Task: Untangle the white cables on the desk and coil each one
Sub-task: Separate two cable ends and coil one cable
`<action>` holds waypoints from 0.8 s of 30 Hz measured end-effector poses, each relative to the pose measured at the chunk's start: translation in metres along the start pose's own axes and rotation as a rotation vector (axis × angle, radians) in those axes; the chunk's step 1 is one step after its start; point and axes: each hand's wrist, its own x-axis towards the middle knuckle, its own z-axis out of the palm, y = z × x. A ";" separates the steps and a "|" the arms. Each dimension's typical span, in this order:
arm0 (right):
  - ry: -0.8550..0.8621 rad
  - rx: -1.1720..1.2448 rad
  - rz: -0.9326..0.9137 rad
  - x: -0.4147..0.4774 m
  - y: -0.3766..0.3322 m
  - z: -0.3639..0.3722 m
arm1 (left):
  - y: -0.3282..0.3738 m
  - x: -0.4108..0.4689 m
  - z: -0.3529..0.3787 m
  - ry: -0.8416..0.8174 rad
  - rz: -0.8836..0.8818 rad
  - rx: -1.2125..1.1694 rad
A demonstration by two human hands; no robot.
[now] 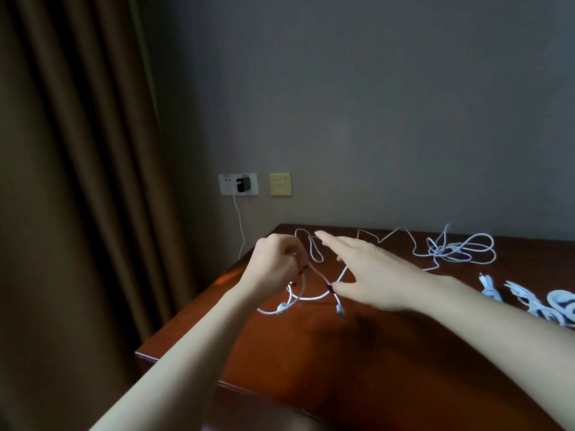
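Two bare arms belong to the person. The left forearm [193, 362] is uncovered along its whole visible length, from the wrist to the lower edge of the view, and it is slim and smooth. The right forearm [497, 328] is likewise uncovered from the wrist to the right-hand edge. The left hand [273, 265] has slender fingers, and dark, reddish polish shows on its fingernails [304, 267]. The right hand [370, 272] has long, narrow fingers, and its thumbnail [329, 288] carries the same dark polish. Its other nails are too blurred to tell.
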 end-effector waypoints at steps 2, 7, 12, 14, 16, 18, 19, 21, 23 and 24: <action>0.006 0.107 0.024 0.011 0.005 -0.004 | 0.013 0.009 -0.005 0.109 0.039 -0.170; -0.041 0.371 0.044 0.025 0.015 -0.024 | 0.049 0.034 -0.019 0.160 0.055 -0.496; -0.041 0.600 0.028 0.043 0.027 -0.026 | 0.080 0.054 -0.035 0.203 0.049 -0.758; -0.046 0.459 0.042 0.052 0.025 -0.030 | 0.088 0.060 -0.042 0.203 0.070 -0.797; -0.027 0.403 0.039 0.062 0.024 -0.032 | 0.094 0.067 -0.051 0.206 0.089 -0.832; 0.016 0.532 0.004 0.071 0.016 -0.033 | 0.097 0.074 -0.060 0.245 0.075 -0.900; 0.035 0.607 -0.004 0.076 0.012 -0.033 | 0.097 0.078 -0.065 0.278 0.063 -0.940; 0.062 0.633 -0.025 0.082 0.007 -0.032 | 0.091 0.083 -0.075 0.358 0.054 -0.981; 0.051 0.505 -0.032 0.082 0.009 -0.036 | 0.080 0.086 -0.082 0.420 0.063 -0.935; 0.030 0.427 -0.019 0.080 0.013 -0.038 | 0.074 0.086 -0.085 0.433 0.070 -0.880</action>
